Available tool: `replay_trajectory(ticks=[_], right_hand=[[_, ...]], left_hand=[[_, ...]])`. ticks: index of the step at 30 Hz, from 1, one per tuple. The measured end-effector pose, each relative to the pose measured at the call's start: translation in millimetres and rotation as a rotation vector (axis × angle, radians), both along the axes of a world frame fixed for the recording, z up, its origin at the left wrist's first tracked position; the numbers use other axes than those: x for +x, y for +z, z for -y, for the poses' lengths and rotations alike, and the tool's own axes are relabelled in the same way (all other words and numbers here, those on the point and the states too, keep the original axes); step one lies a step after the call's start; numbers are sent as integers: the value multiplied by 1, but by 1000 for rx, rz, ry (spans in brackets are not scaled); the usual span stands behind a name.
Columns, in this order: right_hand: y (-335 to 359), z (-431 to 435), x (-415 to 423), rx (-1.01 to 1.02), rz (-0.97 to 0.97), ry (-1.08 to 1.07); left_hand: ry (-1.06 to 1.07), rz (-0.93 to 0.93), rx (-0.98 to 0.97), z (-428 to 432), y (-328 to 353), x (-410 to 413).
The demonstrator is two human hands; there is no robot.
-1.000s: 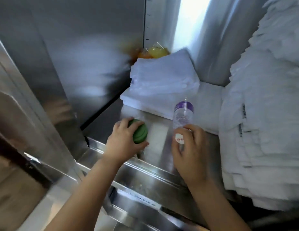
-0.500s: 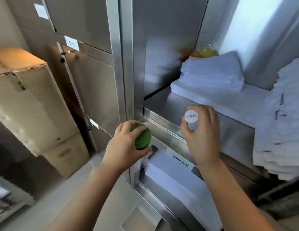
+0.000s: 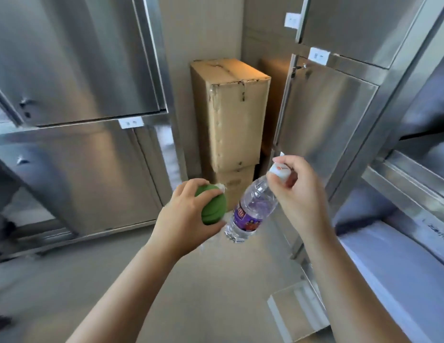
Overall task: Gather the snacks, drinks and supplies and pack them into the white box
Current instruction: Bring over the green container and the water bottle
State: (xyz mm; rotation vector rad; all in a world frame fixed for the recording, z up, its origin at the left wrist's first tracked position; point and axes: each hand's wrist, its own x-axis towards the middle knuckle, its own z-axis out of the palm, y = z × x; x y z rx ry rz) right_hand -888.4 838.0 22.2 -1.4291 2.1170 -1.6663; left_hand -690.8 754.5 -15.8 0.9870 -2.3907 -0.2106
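The person's left grip (image 3: pixel 188 219) is curled round a green round item (image 3: pixel 214 206), fingers over its top and thumb beneath; a scrap of white shows at its upper edge. What the item is cannot be told. The right grip (image 3: pixel 299 194) pinches a clear water bottle (image 3: pixel 248 211) at its white cap (image 3: pixel 280 170), so the bottle hangs tilted, its base swung down and left. The bottle carries a purple label, and its lower end sits just beside the green item; whether they touch cannot be told. Both things are held in the air above the grey floor (image 3: pixel 191 293).

Straight ahead, between two steel cabinets, stands a tall cardboard carton (image 3: pixel 231 112), upright on a second carton (image 3: pixel 237 185) partly hidden behind the hands. The left cabinet (image 3: pixel 79 58) has closed doors and a small white label (image 3: pixel 131 123) on its middle rail. The right cabinet (image 3: pixel 322 115) bears a similar label (image 3: pixel 319 55) near its top. At the far right a lower shelf holds a white stack (image 3: pixel 401 268). A flat pale piece (image 3: pixel 292 310) lies on the floor near the right forearm.
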Motion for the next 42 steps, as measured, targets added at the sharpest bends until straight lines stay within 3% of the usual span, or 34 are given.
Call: replay_trajectory(ticks=[5, 11, 23, 34, 42], right_hand=[[21, 34, 94, 8, -100, 219], [29, 58, 156, 36, -153, 437], [37, 144, 199, 18, -216, 694], [49, 272, 195, -17, -411, 754], [37, 313, 243, -12, -395, 833]], left_hand=[[185, -23, -7, -4, 11, 99], [342, -61, -18, -11, 11, 158], [528, -32, -31, 47, 19, 187], [613, 12, -9, 156, 26, 178], [680, 23, 28, 180, 13, 222]])
